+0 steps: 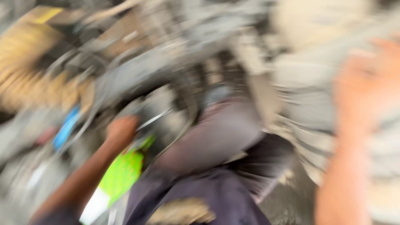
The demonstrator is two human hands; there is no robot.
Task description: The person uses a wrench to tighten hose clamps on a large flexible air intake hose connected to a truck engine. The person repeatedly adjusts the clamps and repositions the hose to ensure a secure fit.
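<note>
Blurred reach toward a bright green object (123,173).
I can't tell either grip: left hand (123,129) just above it, right hand (368,87) well apart; a fumble seems likely.

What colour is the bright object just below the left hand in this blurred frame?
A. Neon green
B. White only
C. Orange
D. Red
A: right under the left hand sits a neon green object, its lower end turning white; blur hides what it is.
</note>
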